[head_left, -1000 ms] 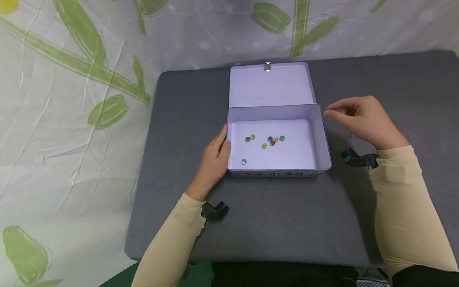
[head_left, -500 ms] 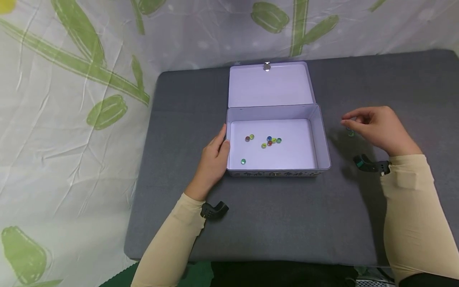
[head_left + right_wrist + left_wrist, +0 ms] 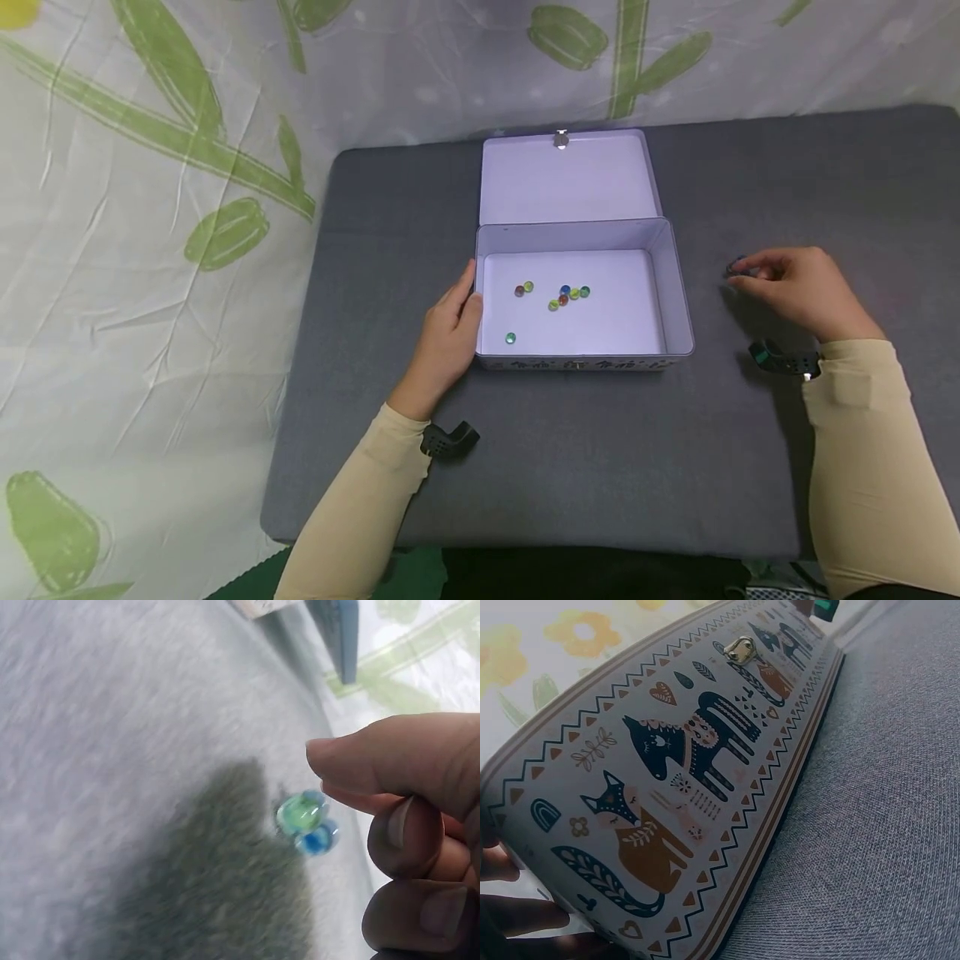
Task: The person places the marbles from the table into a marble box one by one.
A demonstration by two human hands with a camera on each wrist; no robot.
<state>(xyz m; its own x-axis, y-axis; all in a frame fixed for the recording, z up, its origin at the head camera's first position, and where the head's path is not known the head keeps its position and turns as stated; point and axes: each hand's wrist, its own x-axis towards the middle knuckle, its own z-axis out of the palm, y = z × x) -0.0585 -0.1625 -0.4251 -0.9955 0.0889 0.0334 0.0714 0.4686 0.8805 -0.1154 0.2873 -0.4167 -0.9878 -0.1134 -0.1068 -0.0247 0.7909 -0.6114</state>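
In the head view, a lidded tin box (image 3: 585, 321) stands with its lid (image 3: 566, 179) swung back. Several coloured glass marbles (image 3: 565, 291) lie on its pale floor. My left hand (image 3: 442, 333) rests along the box's left wall, thumb at the rim; its fingers (image 3: 525, 915) show at the box's corner in the left wrist view. To the right of the box, my right hand (image 3: 810, 287) is low over the table, thumb and index finger apart. Just beyond those fingertips, a green marble (image 3: 298, 815) and a blue marble (image 3: 318, 840) lie close together on the cloth.
A grey cloth covers the table (image 3: 600, 467). The box front bears printed animals and a metal catch (image 3: 740, 649). A white sheet with green leaf prints (image 3: 450, 75) hangs behind and to the left.
My right hand has moved from beside the box's right rim, rightward and nearer to me, down to the loose marbles. Some marbles in the box have shifted slightly. My left hand stays put.
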